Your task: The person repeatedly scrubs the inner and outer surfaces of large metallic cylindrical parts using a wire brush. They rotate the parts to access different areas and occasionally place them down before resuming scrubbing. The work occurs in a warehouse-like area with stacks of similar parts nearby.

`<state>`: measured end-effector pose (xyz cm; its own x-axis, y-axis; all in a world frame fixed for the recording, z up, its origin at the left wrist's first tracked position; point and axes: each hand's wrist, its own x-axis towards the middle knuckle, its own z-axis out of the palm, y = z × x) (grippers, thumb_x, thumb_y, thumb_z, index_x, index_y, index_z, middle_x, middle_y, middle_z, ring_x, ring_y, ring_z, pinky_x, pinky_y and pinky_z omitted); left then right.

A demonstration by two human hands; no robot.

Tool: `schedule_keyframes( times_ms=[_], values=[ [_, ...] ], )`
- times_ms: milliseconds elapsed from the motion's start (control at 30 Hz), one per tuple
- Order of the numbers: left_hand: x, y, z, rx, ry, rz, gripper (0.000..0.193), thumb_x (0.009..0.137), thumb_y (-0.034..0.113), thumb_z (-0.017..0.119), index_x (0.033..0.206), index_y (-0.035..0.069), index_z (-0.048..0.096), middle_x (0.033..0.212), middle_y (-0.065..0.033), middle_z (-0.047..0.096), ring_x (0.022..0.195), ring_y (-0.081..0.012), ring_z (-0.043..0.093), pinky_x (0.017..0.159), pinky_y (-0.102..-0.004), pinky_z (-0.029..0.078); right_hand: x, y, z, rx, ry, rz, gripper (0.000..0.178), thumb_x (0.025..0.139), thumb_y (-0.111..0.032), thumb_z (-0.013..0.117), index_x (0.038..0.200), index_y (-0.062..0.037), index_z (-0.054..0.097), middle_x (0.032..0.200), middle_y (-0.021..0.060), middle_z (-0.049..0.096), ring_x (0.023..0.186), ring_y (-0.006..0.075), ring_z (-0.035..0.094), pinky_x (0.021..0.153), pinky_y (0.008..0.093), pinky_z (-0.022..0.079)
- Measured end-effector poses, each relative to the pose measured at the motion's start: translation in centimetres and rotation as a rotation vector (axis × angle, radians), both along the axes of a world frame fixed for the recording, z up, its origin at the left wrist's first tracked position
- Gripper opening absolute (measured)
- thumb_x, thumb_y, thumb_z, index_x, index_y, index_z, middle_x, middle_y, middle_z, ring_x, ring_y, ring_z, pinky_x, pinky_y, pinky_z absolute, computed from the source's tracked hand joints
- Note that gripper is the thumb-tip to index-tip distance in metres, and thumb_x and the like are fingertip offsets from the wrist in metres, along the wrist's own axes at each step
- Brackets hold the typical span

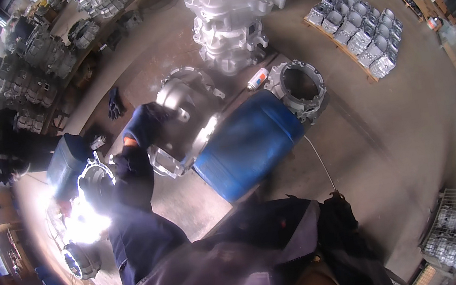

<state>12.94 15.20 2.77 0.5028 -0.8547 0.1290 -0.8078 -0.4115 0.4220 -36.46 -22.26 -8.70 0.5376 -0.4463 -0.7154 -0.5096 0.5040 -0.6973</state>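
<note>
Jacket [216, 266] nearest, casting [179, 91] beside left grip [148, 122]

Nearby: two blue containers [249, 145], one loose dark glove [115, 105].

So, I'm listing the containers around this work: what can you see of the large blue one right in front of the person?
The blue container looks like plastic: a long, boxy body with rounded edges, dark patches of shadow, and a line across it near its upper-right end. It slants from lower left to upper right; no cap shows. A ring-shaped casting stands by its upper-right end, but contact is unclear. The gloved left hand is apart from it, at another silvery casting.
</note>
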Motion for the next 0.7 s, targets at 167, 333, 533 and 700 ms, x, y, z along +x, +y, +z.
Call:
schedule_keyframes(
  times_ms=[167, 333, 533, 700],
  values=[
    [8.2, -1.3, -2.8, -0.096, 0.400, 0.356, 0.048, 0.088, 0.043, 0.041, 0.097, 0.003, 0.066, 0.096, -0.0153, 0.065, 0.095, -0.0244, 0.060, 0.091, -0.0444, 0.042, -1.2, 0.3, -3.1, -0.223, -0.025, 0.070, 0.021, 0.094, -0.020, 0.050, 0.112, -0.0096, 0.053, 0.083, 0.0038, 0.062, 0.067, 0.0095, 0.057, 0.058, 0.0219, 0.046],
    [13.8, -5.1, -6.5, 0.178, 0.119, 0.801, 0.025, 0.069, 0.029, 0.071, 0.086, 0.011, 0.069, 0.085, -0.0144, 0.067, 0.082, -0.0303, 0.065, 0.074, -0.0376, 0.050, -0.4, 0.7, -4.1, -0.285, -0.023, 0.054, 0.023, 0.094, -0.023, 0.050, 0.112, -0.0087, 0.052, 0.084, 0.0044, 0.062, 0.069, 0.0103, 0.058, 0.059, 0.0225, 0.047],
    [13.0, -9.2, -14.5, 0.253, 0.090, 0.866, 0.019, 0.066, 0.030, 0.071, 0.078, 0.016, 0.070, 0.082, -0.0115, 0.068, 0.085, -0.0287, 0.065, 0.076, -0.0388, 0.047, -0.5, 1.6, -1.2, -0.272, 0.012, 0.053, 0.026, 0.094, -0.025, 0.050, 0.113, -0.0071, 0.052, 0.084, 0.0046, 0.062, 0.070, 0.0104, 0.058, 0.060, 0.0229, 0.047],
    [10.3, -11.8, -20.0, 0.446, 0.070, 0.833, 0.030, 0.065, 0.029, 0.072, 0.093, 0.018, 0.068, 0.092, -0.0080, 0.069, 0.091, -0.0247, 0.065, 0.077, -0.0364, 0.049, -0.4, 2.1, -0.3, -0.280, 0.040, 0.044, 0.029, 0.094, -0.027, 0.051, 0.114, -0.0058, 0.051, 0.084, 0.0049, 0.061, 0.070, 0.0105, 0.057, 0.061, 0.0233, 0.047]
  ],
)
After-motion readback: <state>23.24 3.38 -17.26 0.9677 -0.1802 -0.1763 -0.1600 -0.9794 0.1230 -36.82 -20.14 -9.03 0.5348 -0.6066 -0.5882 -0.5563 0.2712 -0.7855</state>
